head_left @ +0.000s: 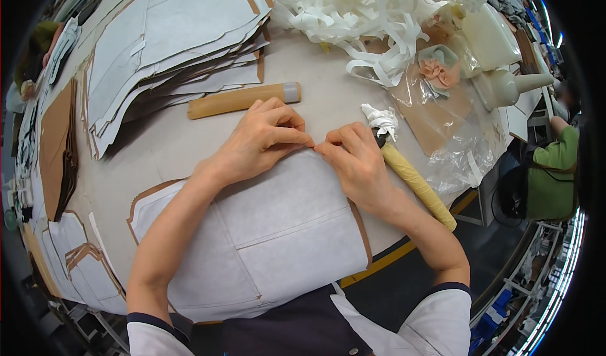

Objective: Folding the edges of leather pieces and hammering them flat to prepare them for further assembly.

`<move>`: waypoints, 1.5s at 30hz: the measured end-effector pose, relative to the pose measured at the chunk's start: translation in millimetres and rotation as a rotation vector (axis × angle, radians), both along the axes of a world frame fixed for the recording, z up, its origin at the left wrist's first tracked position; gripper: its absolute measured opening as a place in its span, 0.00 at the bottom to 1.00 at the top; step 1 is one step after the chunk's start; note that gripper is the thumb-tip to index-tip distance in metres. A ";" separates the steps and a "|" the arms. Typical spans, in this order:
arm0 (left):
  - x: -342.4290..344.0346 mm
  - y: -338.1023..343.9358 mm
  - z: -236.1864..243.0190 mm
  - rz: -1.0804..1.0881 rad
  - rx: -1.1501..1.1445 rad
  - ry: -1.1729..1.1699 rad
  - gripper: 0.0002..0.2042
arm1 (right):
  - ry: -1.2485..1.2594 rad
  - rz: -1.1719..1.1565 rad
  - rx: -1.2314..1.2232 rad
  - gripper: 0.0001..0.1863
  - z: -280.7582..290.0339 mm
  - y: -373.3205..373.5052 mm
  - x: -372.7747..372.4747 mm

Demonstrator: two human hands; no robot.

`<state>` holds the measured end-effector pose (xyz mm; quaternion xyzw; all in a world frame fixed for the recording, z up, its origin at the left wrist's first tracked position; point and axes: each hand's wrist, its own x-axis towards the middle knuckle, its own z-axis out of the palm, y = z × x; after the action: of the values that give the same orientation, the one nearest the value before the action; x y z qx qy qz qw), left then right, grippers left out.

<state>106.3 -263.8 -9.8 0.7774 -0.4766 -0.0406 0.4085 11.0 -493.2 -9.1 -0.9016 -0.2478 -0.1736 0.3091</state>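
A large white-backed panel with brown edges and stitched seams (278, 223) lies on the table right in front of me, its near part reaching my body. At its far edge my left hand (268, 132) and my right hand (356, 160) meet, fingertips almost touching. Both hands are closed in a pinch on the panel's edge. Just beyond my left hand is a flat wooden stick with a grey band (246, 100). Beside my right hand lies a hammer with a yellow-wrapped handle (420, 189); its head is partly covered by white wrapping.
A tall stack of white-backed panels (177, 28) stands at the far left, with brown pieces (58, 148) beside it. White strips (353, 9) are heaped at the back. A white nozzle bottle (505, 89) and clear plastic bag (451, 154) lie right. Another person in green (552, 173) is farther right.
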 end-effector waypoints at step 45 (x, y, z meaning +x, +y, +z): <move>-54.9 9.2 16.2 0.416 -0.038 -0.055 0.23 | 0.176 0.187 -0.019 0.16 25.9 -13.2 15.6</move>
<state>51.4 -254.5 6.4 0.8519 -0.3176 0.0751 0.4096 26.6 -506.5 16.8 -0.8892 -0.3043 -0.0618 0.3360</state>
